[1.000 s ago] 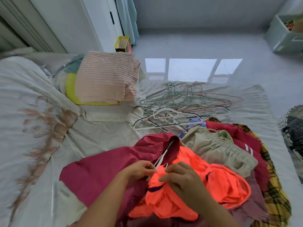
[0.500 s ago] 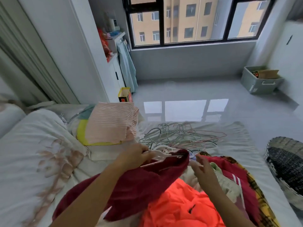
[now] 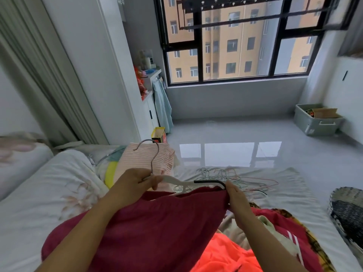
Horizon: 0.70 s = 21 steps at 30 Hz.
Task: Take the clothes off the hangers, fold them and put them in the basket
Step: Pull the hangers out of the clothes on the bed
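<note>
L hand [image 3: 137,179] gripped the hanger [image 3: 176,180], R hand [image 3: 235,195] pinched the maroon top [image 3: 157,222] off it; pile [image 3: 225,252] at 5 o'clock lay unfolded, basket [image 3: 347,209] at 3 prob. empty.

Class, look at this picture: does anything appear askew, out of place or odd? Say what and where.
The maroon garment sits askew on the white hanger: its black-padded arm pokes out bare while the cloth sags below. Behind it, empty hangers lie in a tangled heap on the bed.
</note>
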Motion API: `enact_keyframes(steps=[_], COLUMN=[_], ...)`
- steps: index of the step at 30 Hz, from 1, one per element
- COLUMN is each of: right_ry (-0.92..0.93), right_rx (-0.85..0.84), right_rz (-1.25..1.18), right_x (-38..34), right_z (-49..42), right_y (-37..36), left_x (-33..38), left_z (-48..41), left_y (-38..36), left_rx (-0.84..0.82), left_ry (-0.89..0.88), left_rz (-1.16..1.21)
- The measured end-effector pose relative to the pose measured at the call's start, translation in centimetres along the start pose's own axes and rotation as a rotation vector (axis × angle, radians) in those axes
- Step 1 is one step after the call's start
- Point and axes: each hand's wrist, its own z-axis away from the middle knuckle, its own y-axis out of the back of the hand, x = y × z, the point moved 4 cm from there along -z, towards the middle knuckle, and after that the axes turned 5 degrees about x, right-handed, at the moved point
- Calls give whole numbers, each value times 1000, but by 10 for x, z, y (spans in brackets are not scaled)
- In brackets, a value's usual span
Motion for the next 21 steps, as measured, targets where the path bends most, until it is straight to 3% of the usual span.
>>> enact_keyframes(steps=[3,6,8,13,16,21], right_ry=[-114,-270,-335,-251,-300,-348], right_rx=[-27,-51,-51,0,83,239], right_rz=[-88,-75,-33,113,58,-159], right_x=[3,33,50,62,63,44], right_z=[-4,-2,5,10,4,-5], right_y=[-2,0,5,35,60,116], left_x=[-3,-14,-16,-19,-28,-68], left_z=[4,0,-6,-26,-37,-21], left_y=[18,44,53,58,40,-55], left_rx=[121,433,519,633,514,153], left_ry=[105,278,295,314,347,443], left_rz=[80,495,731,951,765,361])
